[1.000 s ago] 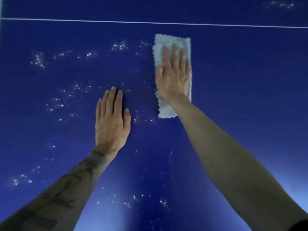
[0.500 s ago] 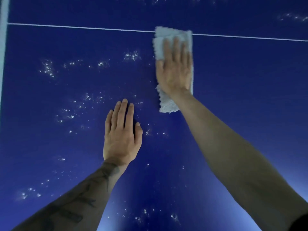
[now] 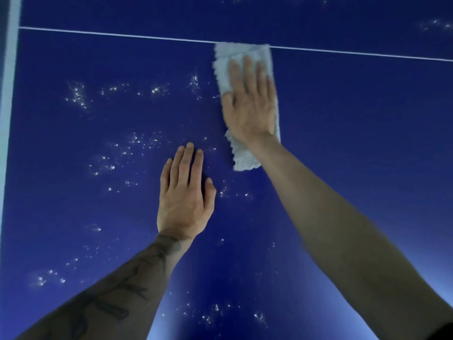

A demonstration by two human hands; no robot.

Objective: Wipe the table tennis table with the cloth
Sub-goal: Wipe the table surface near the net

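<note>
A pale grey folded cloth point(image 3: 244, 157) lies flat on the dark blue table tennis table point(image 3: 355, 143), its far end touching the thin white centre line point(image 3: 110, 33). My right hand point(image 3: 251, 104) presses flat on the cloth with straight fingers. My left hand point(image 3: 185, 195) rests flat on the bare table, nearer and to the left of the cloth, fingers straight and together. White specks of dust point(image 3: 137, 143) are scattered over the blue surface left of both hands and near the bottom of the view.
A white edge stripe point(image 3: 11, 82) runs along the table's left side. More white specks point(image 3: 435, 24) lie beyond the centre line at the far right. The blue surface to the right of my right arm shows no specks.
My right hand has pushed the cloth away from me, from short of the white line up to it. My left hand stays planted flat; the view has shifted.
</note>
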